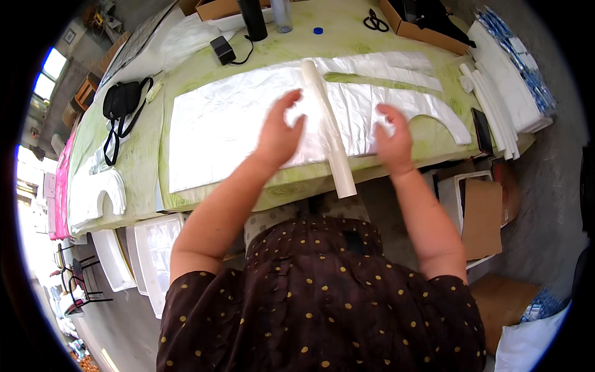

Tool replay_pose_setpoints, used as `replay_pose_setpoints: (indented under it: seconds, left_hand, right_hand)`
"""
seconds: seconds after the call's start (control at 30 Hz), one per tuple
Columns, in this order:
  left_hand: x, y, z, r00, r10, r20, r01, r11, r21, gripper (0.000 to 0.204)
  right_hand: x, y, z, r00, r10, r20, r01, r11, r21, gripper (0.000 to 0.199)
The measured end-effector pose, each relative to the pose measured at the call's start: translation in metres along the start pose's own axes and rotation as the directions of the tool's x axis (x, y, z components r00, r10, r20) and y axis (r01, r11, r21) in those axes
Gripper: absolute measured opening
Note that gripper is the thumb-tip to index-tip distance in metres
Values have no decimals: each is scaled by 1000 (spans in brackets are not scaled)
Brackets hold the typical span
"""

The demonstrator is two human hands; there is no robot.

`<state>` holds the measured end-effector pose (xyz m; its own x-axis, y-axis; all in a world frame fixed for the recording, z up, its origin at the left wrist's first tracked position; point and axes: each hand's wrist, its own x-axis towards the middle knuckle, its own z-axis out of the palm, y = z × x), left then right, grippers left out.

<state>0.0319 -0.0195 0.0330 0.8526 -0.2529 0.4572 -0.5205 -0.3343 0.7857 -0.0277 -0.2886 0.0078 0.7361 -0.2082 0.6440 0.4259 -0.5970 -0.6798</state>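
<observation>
On the green-patterned table (142, 167) | left hand (280, 133) spread, fingers apart, palm on the white plastic bag sheet (217, 127) | white roll (328, 124) lies across the sheet between the hands | right hand (392, 139) loosely curled, resting on sheet's cut-out end | advice: probably press flat, smoothing outward evenly from the roll to avoid creases.

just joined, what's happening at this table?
A person stands at a green-patterned table, both hands over flat white plastic bags. The left hand and the right hand rest open on the plastic, either side of a white rolled tube lying across the sheet and overhanging the near edge. More white rolls, scissors and a black pouch lie around.
</observation>
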Motion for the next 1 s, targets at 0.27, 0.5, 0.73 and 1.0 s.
replay_pose_setpoints:
  seconds: [0.27,0.5,0.73,1.0]
  left_hand:
    - [-28,-4,27,959,-107,264,-27,889,457,75]
    - [-8,14,7,894,-205,398,-73,811,581,75]
    - [20,16,7,835,229,501,-413,862,294,42]
    - [-3,-13,-4,932,246,265,-324,894,310,35]
  right_hand:
    - [-48,-68,18,913,-134,385,44,971,233,35]
    - [-50,-72,23,855,-181,486,119,980,157,36]
    - [-45,-79,24,845,-154,513,107,987,120,33]
    - [-3,-46,43,912,-141,385,191,977,-95,30]
